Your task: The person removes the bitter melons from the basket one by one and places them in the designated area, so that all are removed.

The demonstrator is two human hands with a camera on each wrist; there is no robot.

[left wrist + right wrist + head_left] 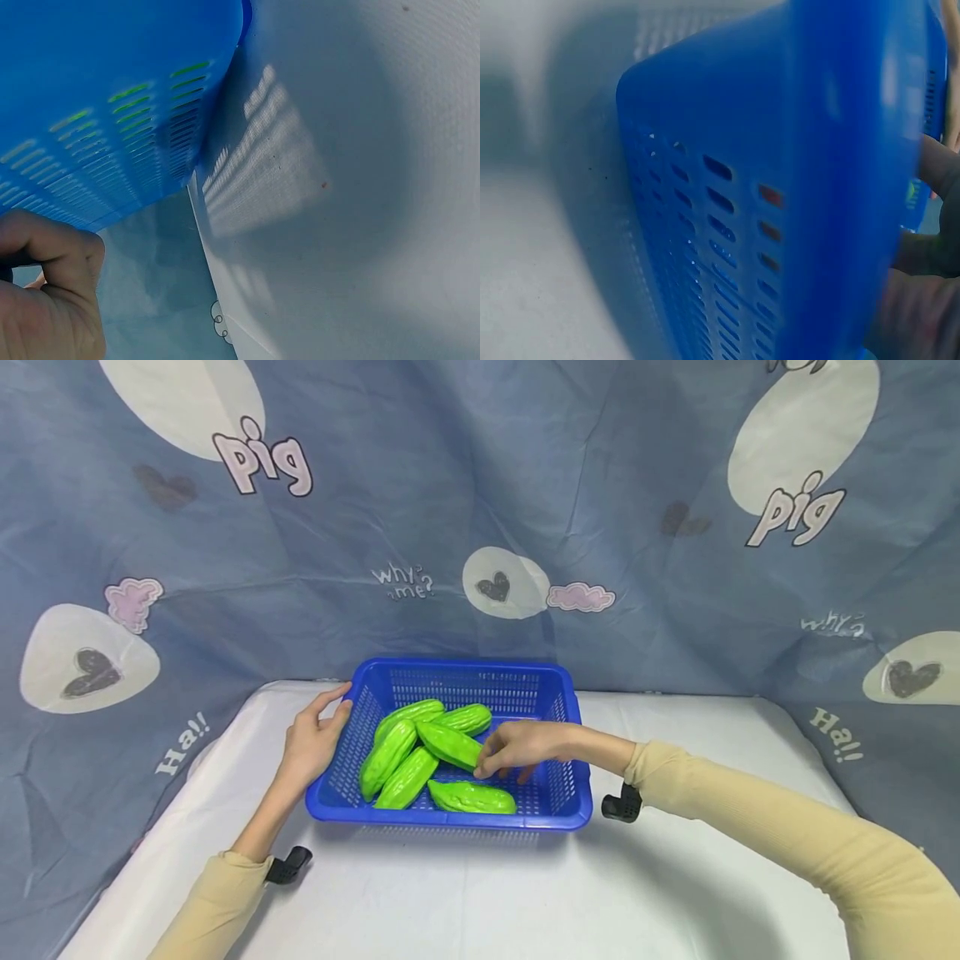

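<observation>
A blue plastic basket (450,819) with slotted walls holds several bright green, ridged bitter melons (405,781). My left hand (311,739) grips the basket's left rim, its fingers bent at the edge; in the left wrist view the curled fingers of that left hand (56,274) appear beside the slotted wall. Reaching over the right wall, my right hand (525,745) pinches the right end of one bitter melon (448,743) inside the basket. The right wrist view shows mostly the basket's outer wall (712,97), with part of the right hand (930,247) behind the rim.
The basket stands on a white-covered table (465,902), close to its back edge. A blue printed cloth (420,510) hangs behind and along the sides. Black wrist cameras (621,803) sit at both sleeve cuffs.
</observation>
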